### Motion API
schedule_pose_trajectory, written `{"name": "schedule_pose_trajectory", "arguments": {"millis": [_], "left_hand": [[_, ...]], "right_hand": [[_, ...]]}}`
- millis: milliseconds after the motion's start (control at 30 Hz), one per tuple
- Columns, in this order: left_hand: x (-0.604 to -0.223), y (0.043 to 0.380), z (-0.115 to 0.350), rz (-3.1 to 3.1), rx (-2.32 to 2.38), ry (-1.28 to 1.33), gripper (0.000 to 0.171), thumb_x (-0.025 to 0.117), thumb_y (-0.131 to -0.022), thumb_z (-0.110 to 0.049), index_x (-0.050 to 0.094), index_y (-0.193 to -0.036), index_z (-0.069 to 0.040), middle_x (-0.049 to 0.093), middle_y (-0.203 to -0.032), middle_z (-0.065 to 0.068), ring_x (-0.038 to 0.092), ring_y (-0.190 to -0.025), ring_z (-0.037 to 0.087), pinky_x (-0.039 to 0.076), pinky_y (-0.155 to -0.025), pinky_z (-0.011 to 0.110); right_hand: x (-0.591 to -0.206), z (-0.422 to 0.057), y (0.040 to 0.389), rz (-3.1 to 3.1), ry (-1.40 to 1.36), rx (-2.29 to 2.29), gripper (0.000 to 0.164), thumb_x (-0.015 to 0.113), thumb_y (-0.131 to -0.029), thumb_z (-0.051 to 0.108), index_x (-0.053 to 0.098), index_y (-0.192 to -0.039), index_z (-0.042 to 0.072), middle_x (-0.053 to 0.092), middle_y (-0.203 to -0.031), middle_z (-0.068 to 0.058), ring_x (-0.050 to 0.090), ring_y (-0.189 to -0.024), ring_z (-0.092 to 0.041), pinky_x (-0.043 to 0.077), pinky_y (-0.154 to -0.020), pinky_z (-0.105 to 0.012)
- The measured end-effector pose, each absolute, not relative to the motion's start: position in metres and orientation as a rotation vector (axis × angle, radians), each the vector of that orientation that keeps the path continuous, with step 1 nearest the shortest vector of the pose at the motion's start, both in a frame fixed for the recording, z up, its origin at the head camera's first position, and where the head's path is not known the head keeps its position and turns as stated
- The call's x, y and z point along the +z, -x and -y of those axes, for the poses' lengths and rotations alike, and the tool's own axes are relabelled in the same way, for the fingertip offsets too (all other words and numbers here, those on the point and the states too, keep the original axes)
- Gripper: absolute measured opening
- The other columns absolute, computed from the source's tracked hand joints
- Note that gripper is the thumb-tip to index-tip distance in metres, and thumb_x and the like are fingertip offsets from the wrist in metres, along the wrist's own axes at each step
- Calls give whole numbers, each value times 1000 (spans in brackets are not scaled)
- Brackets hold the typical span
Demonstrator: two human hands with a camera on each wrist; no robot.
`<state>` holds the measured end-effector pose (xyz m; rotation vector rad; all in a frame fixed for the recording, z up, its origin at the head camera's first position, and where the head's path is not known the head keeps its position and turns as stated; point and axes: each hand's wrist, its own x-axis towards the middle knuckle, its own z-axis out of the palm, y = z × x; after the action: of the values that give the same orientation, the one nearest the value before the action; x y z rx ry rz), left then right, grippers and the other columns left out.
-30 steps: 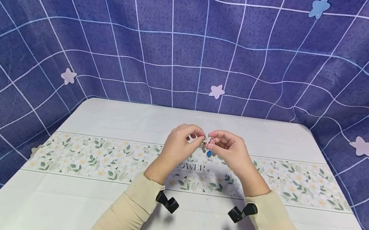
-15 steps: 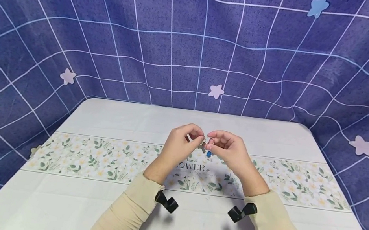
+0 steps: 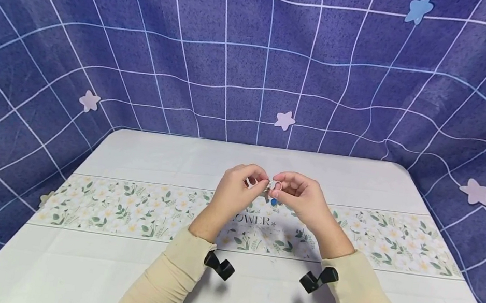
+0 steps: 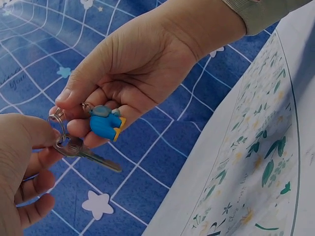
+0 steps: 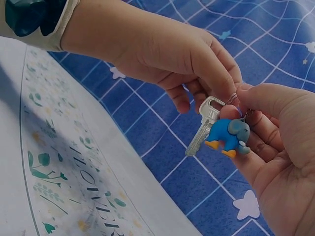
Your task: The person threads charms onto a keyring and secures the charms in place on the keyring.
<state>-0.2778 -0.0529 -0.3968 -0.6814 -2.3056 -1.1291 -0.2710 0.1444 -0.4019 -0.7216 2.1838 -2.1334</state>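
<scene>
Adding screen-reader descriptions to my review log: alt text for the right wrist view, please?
The left hand and right hand pinch a metal ring, with a silver key and blue elephant charm dangling below. Behind are a blue gridded cloth and a white flower-printed tabletop.

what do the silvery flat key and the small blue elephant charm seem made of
The silvery flat key looks like metal, slightly shiny: it catches pale highlights. The small blue elephant charm is probably moulded rubber or plastic, fairly matte: smooth, rounded, evenly coloured body.
</scene>
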Motion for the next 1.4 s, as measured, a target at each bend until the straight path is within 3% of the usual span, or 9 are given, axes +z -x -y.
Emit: {"name": "schedule_pose_trajectory", "arguments": {"millis": [300,500,600,933,1233,1400], "left_hand": [[-397,278,53,2358,-1295,638,4,71,-94,-15,71,-92,-12,69,-81,-3,61,-77,13,52,-67,27],[-397,278,53,2358,-1281,687,4,71,-94,-14,71,-98,-12,69,-95,-2,62,-86,20,53,-72,33],[-397,278,53,2343,-1253,703,4,71,-95,-15,72,-96,-11,70,-94,-1,63,-85,22,53,-71,33],[-398,277,53,2351,-1324,630,4,71,-94,-16,71,-92,-12,68,-81,-4,61,-79,12,52,-68,29],[-398,278,54,2356,-1404,651,4,72,-93,-12,71,-96,-13,69,-94,-5,61,-85,15,52,-72,31],[-397,279,55,2332,-1351,675,2,73,-92,-13,72,-93,-11,69,-86,-4,60,-81,10,53,-69,29]], "right_hand": [[-404,-145,272,-2180,758,-2130,30,71,-91,-4,62,-119,-11,68,-86,0,68,-78,-12,57,-77,-26],[-405,-146,272,-2170,756,-2133,30,71,-91,-3,62,-119,-10,70,-87,0,68,-79,-12,58,-77,-27],[-405,-146,273,-2168,749,-2129,30,71,-92,-3,62,-119,-10,70,-86,0,68,-79,-12,57,-77,-28],[-405,-145,272,-2176,755,-2128,30,71,-90,-5,62,-119,-10,69,-85,0,67,-77,-11,57,-75,-26],[-405,-145,272,-2167,742,-2123,31,71,-90,-6,61,-119,-11,69,-86,1,67,-78,-11,57,-77,-26],[-404,-145,272,-2179,748,-2125,30,72,-90,-5,62,-118,-10,69,-86,0,67,-78,-11,57,-76,-26]]}}
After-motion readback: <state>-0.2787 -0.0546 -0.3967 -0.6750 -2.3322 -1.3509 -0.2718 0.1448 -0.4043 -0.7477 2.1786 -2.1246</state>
